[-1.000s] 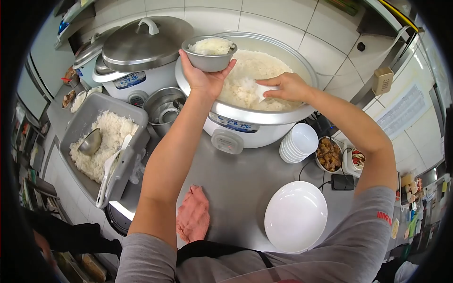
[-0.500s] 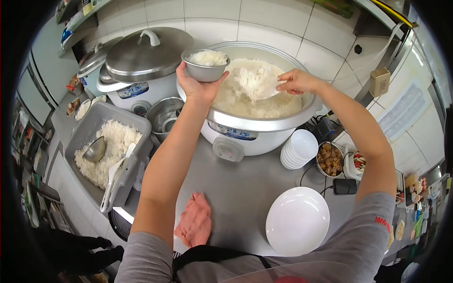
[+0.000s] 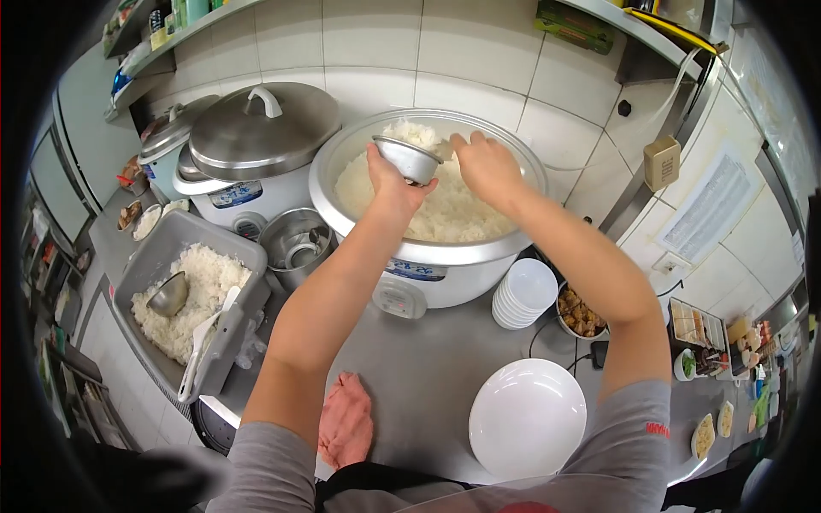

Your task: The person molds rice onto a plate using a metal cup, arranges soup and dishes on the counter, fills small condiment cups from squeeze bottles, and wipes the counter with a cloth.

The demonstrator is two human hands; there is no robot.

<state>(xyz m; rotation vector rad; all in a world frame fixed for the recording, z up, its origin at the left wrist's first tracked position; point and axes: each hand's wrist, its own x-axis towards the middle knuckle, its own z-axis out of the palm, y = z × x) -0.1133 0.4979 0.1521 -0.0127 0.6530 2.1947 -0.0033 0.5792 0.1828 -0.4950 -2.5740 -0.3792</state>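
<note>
My left hand (image 3: 395, 186) holds a small metal bowl (image 3: 409, 162) tilted over the big rice cooker (image 3: 466, 253). White rice (image 3: 412, 133) heaps above the bowl's rim. Right beside the bowl, my right hand (image 3: 489, 171) is closed on a rice paddle, which is mostly hidden behind the fingers and the bowl. Below both hands, cooked rice (image 3: 462, 218) fills the open cooker.
A grey tub (image 3: 248, 316) on the left holds rice, a metal ladle bowl (image 3: 169, 295) and a white paddle (image 3: 198, 350). Nearby are a metal pot (image 3: 295, 272), lidded cookers (image 3: 265, 128), stacked white bowls (image 3: 523, 293), a white plate (image 3: 528, 419) and a pink cloth (image 3: 346, 421).
My left hand has moved the bowl right and tilted it over the cooker. My right hand has brought the rice paddle from the cooker's right side left to the bowl. The view has tilted upward.
</note>
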